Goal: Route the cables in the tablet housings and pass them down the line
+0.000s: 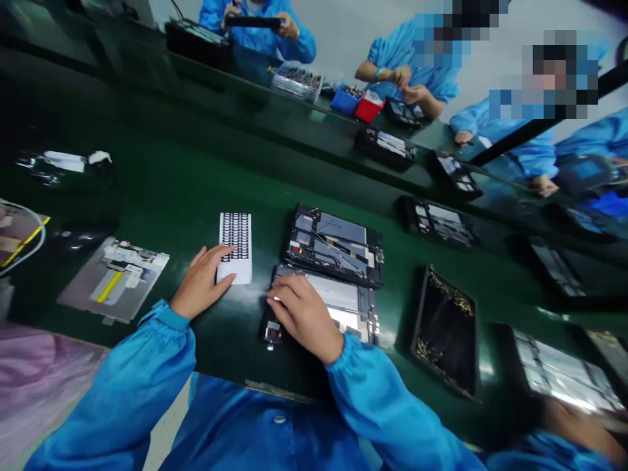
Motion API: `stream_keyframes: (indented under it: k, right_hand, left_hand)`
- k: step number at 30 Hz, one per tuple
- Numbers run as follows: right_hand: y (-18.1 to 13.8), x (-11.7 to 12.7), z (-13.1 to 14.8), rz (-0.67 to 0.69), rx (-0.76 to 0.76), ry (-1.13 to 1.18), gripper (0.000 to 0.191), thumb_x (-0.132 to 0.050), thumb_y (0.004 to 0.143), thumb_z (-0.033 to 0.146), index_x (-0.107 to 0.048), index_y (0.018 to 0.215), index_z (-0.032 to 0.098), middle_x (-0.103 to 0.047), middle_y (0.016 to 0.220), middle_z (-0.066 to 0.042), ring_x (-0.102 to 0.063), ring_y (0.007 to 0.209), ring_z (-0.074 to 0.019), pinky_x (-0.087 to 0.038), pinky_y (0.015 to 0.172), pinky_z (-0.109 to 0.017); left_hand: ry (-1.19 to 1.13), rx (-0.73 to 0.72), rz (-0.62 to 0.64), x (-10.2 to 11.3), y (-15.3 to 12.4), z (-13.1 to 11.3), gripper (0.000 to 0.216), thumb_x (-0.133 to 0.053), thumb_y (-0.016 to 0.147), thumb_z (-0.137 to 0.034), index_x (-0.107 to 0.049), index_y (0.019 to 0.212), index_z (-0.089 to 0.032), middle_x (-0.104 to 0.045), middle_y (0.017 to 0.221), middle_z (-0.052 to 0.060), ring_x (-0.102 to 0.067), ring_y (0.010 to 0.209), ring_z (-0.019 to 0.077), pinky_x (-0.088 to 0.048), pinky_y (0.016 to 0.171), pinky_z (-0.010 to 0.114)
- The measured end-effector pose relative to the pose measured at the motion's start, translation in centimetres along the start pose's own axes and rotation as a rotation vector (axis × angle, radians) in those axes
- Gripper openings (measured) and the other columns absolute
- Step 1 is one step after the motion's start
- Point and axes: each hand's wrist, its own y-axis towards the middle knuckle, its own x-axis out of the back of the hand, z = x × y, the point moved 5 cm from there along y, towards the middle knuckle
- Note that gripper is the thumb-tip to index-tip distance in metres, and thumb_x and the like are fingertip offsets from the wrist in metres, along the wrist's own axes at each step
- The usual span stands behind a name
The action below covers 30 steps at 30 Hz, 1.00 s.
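Note:
My left hand (202, 280) lies flat on the green belt, fingers stretched out, fingertips resting on the lower edge of a white sticker sheet (235, 243) with rows of small dark pads. My right hand (303, 316) rests, fingers curled and pressed down, on the left end of an opened tablet chassis (343, 302) lying in front of me. What the fingertips press is hidden. A second opened tablet (334, 244) with exposed boards and cables lies just behind the first.
More opened tablets (445, 330) (439, 222) lie along the green conveyor (171, 190) to the right. A grey panel with yellow tape (114, 278) sits at left. Across the belt, people in blue coats (265, 29) work beside blue (344, 100) and red bins (369, 106).

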Motion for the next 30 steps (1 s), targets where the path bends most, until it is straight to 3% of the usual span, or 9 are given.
stream_keyframes:
  k: [5, 10, 14, 17, 20, 22, 24, 28, 30]
  right_hand:
    - [8.4, -5.4, -1.1, 0.201, 0.056, -0.09, 0.006, -0.062, 0.095, 0.017, -0.068, 0.097, 0.016, -0.065, 0.1, -0.009, -0.059, 0.096, -0.0214, -0.052, 0.087, -0.035]
    - [11.0, -8.9, -1.0, 0.294, 0.04, -0.157, 0.015, -0.054, 0.1, 0.015, -0.068, 0.102, 0.011, -0.067, 0.102, -0.012, -0.061, 0.097, -0.0223, -0.051, 0.089, -0.036]
    - [12.2, -8.9, -0.3, 0.326, 0.019, -0.154, 0.013, -0.055, 0.096, 0.007, -0.067, 0.1, 0.006, -0.068, 0.099, -0.013, -0.063, 0.096, -0.0225, -0.052, 0.091, -0.037]
    - [11.6, -5.6, -0.7, 0.306, -0.03, -0.107, 0.026, -0.042, 0.105, 0.017, -0.065, 0.101, 0.006, -0.065, 0.095, -0.005, -0.063, 0.097, -0.0138, -0.051, 0.091, -0.027]
    - [6.7, 1.1, -1.6, 0.072, -0.106, 0.047, 0.04, -0.024, 0.108, 0.028, -0.06, 0.104, 0.01, -0.059, 0.097, -0.001, -0.062, 0.097, -0.0094, -0.05, 0.088, -0.023]
    - [0.8, 6.0, -2.2, -0.178, -0.19, 0.147, 0.026, -0.036, 0.108, 0.028, -0.056, 0.097, 0.017, -0.058, 0.097, -0.002, -0.06, 0.097, -0.0141, -0.052, 0.09, -0.03]
    - [-6.1, 9.2, -2.8, -0.309, -0.296, 0.12, 0.014, -0.044, 0.105, 0.024, -0.054, 0.096, 0.021, -0.057, 0.101, -0.005, -0.059, 0.101, -0.0187, -0.052, 0.092, -0.036]
    - [-17.0, 9.8, -3.7, -0.259, -0.463, -0.056, 0.01, -0.048, 0.101, 0.018, -0.056, 0.101, 0.023, -0.058, 0.11, -0.009, -0.06, 0.107, -0.0226, -0.052, 0.093, -0.04]
    - [-19.6, 8.8, -3.7, -0.2, -0.483, -0.122, 0.012, -0.049, 0.1, 0.017, -0.058, 0.106, 0.023, -0.058, 0.113, -0.011, -0.06, 0.11, -0.0236, -0.053, 0.093, -0.041]
  left_hand:
    - [-0.072, 0.045, 0.003, -0.9, -0.2, 0.7, 0.065, -0.052, 0.095, -0.028, -0.029, 0.154, -0.018, -0.058, 0.144, 0.014, -0.053, 0.135, 0.0282, -0.043, 0.112, 0.051]
    - [-0.102, 0.091, -0.004, -1.0, -0.1, 1.0, 0.084, -0.057, 0.09, -0.027, -0.012, 0.16, -0.017, -0.055, 0.147, 0.015, -0.052, 0.137, 0.0298, -0.043, 0.112, 0.049]
    - [-0.093, 0.082, 0.014, -1.2, 0.1, 1.4, 0.088, -0.059, 0.089, -0.03, -0.01, 0.161, -0.014, -0.055, 0.147, 0.018, -0.052, 0.137, 0.0324, -0.044, 0.111, 0.05]
    - [-0.093, 0.055, 0.011, -1.3, 0.4, 1.8, 0.09, -0.059, 0.091, -0.034, -0.006, 0.161, -0.015, -0.057, 0.146, 0.016, -0.054, 0.134, 0.0322, -0.045, 0.11, 0.05]
    - [-0.102, 0.032, 0.015, -1.3, 0.8, 2.3, 0.086, -0.059, 0.094, -0.039, -0.009, 0.161, -0.019, -0.06, 0.145, 0.009, -0.061, 0.126, 0.0281, -0.049, 0.107, 0.047]
    - [-0.092, 0.028, 0.0, -1.0, 0.9, 2.4, 0.077, -0.057, 0.096, -0.04, -0.018, 0.16, -0.024, -0.059, 0.146, 0.004, -0.061, 0.125, 0.0258, -0.05, 0.107, 0.046]
    - [-0.064, 0.0, -0.084, -0.2, 1.0, 1.6, 0.062, -0.055, 0.098, -0.039, -0.034, 0.155, -0.027, -0.056, 0.149, -0.001, -0.056, 0.133, 0.0265, -0.046, 0.112, 0.048]
    - [-0.027, -0.084, -0.352, 1.4, 0.1, -4.5, 0.035, -0.064, 0.094, -0.035, -0.063, 0.128, -0.026, -0.066, 0.135, -0.003, -0.057, 0.132, 0.0266, -0.038, 0.119, 0.055]
    - [-0.066, -0.163, -0.285, 0.4, -0.6, -9.6, 0.023, -0.069, 0.092, -0.033, -0.068, 0.114, -0.026, -0.073, 0.119, -0.001, -0.063, 0.123, 0.0267, -0.04, 0.117, 0.058]
